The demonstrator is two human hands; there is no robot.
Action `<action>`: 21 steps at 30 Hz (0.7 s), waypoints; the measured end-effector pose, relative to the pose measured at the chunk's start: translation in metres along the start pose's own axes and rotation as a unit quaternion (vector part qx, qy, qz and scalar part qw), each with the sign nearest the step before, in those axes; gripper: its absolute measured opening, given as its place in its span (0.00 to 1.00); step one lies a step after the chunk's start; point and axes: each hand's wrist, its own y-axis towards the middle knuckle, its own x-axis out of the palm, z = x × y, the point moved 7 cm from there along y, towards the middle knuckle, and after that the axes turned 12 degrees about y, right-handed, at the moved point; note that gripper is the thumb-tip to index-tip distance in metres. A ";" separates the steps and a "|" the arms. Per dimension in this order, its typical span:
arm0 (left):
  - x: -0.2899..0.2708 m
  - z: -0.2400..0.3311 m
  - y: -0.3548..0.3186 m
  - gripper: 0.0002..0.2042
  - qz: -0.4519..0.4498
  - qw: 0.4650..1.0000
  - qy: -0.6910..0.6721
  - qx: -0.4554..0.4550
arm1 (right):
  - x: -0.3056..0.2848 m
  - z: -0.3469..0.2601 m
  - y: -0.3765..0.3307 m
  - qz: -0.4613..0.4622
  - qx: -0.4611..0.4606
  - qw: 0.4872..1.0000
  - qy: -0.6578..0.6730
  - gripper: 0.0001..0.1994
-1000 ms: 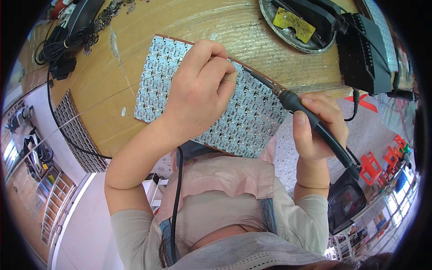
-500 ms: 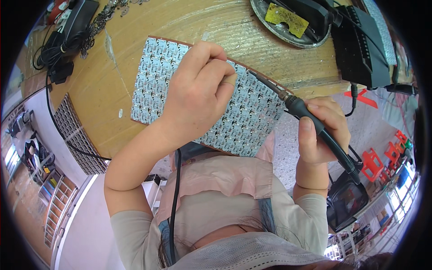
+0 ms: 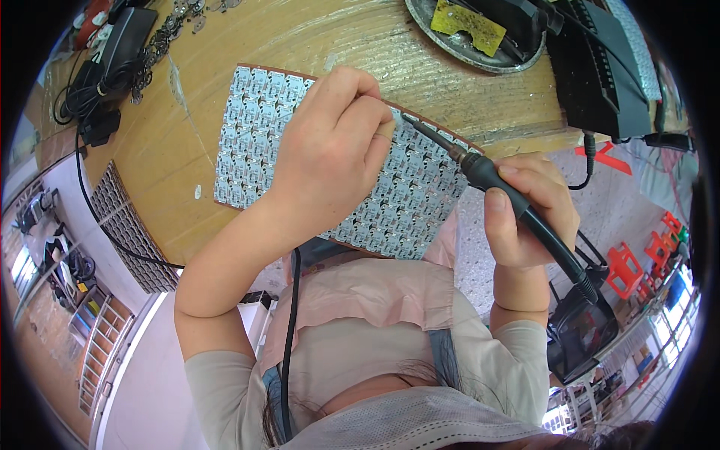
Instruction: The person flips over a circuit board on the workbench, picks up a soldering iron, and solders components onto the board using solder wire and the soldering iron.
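Observation:
A panel of white circuit boards [image 3: 409, 199] in tight rows, edged in brown, lies at the near side of the wooden table and reaches over its edge toward my lap. My left hand [image 3: 334, 146] is over the middle of the panel. Its fingers are bent and pinched together, and whatever is between the fingertips is hidden from view. In my right hand [image 3: 532, 206] is a black soldering iron [image 3: 517, 201], gripped by its handle with thumb and fingers. The iron's dark tip points left, over the panel's far edge, close to my left fingertips.
At the far right, a round metal dish [image 3: 487, 64] holds a yellow sponge [image 3: 469, 28], beside a black box-shaped unit [image 3: 600, 71] with a cable. Small metal parts [image 3: 176, 22] and a bundled black cable [image 3: 112, 79] lie far left. Another panel [image 3: 135, 232] rests at the left edge.
The soldering iron and my right hand have shifted slightly left, bringing the tip nearer my left fingers. My left hand stays pinched in nearly the same spot.

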 end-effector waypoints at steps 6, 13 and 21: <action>-0.012 0.003 -0.003 0.07 0.003 0.999 0.050 0.010 | -0.015 -0.001 -0.008 0.029 0.013 1.000 -0.001 0.12; 0.004 0.007 -0.008 0.07 0.002 0.999 -0.032 -0.013 | -0.018 -0.001 -0.014 0.031 0.010 0.999 0.008 0.12; 0.013 0.012 -0.005 0.07 -0.020 0.999 -0.030 0.004 | -0.016 0.001 -0.014 0.024 0.011 1.000 0.013 0.12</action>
